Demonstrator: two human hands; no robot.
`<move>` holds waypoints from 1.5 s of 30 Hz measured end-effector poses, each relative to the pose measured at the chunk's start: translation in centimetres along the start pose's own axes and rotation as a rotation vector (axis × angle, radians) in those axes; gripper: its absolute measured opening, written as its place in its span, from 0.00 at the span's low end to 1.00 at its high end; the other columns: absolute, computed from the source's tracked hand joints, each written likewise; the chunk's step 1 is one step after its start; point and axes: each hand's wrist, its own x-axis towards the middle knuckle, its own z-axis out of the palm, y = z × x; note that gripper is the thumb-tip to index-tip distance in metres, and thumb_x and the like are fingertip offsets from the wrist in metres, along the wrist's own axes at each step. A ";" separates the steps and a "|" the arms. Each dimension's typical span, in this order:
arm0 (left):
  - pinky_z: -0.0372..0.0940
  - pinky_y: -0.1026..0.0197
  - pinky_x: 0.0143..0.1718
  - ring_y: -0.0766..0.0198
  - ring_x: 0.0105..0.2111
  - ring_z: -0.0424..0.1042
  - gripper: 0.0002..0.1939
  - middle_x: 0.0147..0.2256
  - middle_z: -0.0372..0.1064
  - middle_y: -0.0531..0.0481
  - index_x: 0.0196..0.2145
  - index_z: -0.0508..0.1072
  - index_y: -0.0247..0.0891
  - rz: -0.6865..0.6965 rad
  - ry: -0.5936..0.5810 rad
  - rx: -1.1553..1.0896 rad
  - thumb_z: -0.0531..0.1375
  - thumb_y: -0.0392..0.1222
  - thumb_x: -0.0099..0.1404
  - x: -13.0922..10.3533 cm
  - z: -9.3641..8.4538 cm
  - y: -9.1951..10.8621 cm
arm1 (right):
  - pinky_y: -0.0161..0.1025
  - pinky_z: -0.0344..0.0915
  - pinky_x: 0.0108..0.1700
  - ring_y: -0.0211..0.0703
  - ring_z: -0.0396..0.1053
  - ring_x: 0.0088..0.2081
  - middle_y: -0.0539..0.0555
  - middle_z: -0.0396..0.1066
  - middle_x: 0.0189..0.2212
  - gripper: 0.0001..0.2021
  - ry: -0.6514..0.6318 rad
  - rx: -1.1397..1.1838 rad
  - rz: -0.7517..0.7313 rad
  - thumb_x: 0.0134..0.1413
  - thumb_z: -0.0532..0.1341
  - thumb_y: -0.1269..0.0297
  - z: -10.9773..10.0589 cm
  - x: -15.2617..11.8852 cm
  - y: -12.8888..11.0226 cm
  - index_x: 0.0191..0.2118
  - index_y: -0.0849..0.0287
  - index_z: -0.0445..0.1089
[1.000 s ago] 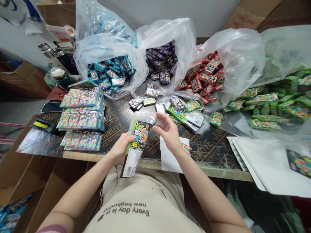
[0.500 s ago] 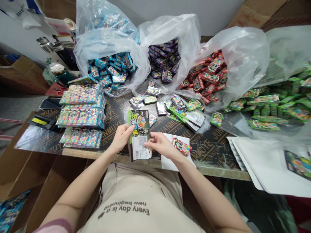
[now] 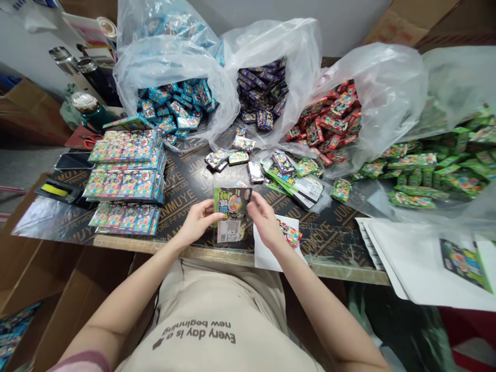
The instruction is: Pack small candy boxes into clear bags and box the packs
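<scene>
- Table (image 3: 329,235): dark, lettered; plastic bags (image 3: 300,44) of small boxes along its rear.
- My left hand (image 3: 198,222): pinched on the pouch's left edge, thumb in front.
- My right hand (image 3: 265,217): fingers bent at its right edge; cannot tell whether they grip.
- Printed pouch (image 3: 232,212): between my hands, over the table's near part.
- Red box (image 3: 291,236): beside my right wrist.

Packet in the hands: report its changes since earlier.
The packet, slanted down over the shirt at first, has swung straighter and forward, over the table. The right hand went to its lower part, then up to its right edge. The left hand still holds its left side; the stacked packs stayed put.
</scene>
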 end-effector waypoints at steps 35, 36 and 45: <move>0.70 0.65 0.29 0.65 0.26 0.75 0.04 0.26 0.76 0.49 0.25 0.78 0.35 0.387 0.104 0.542 0.65 0.35 0.56 -0.8 1.1 7.9 | 0.36 0.72 0.29 0.39 0.73 0.25 0.52 0.79 0.28 0.05 -0.009 -0.303 -0.240 0.48 0.69 0.62 0.2 -1.6 -5.1 0.32 0.56 0.79; 0.70 0.65 0.30 0.65 0.27 0.75 0.04 0.26 0.76 0.48 0.24 0.77 0.35 0.463 0.105 0.605 0.64 0.34 0.57 -1.0 1.2 7.8 | 0.36 0.72 0.30 0.39 0.74 0.26 0.52 0.79 0.29 0.05 -0.014 -0.324 -0.252 0.49 0.68 0.62 0.0 -1.6 -5.0 0.32 0.56 0.79; 0.72 0.65 0.35 0.66 0.33 0.76 0.04 0.36 0.77 0.44 0.32 0.75 0.35 0.840 0.023 0.920 0.60 0.35 0.64 -1.4 0.9 6.0 | 0.43 0.72 0.51 0.45 0.75 0.46 0.53 0.76 0.47 0.14 -0.070 -0.623 -0.696 0.56 0.63 0.70 -2.0 -2.9 -2.6 0.46 0.49 0.76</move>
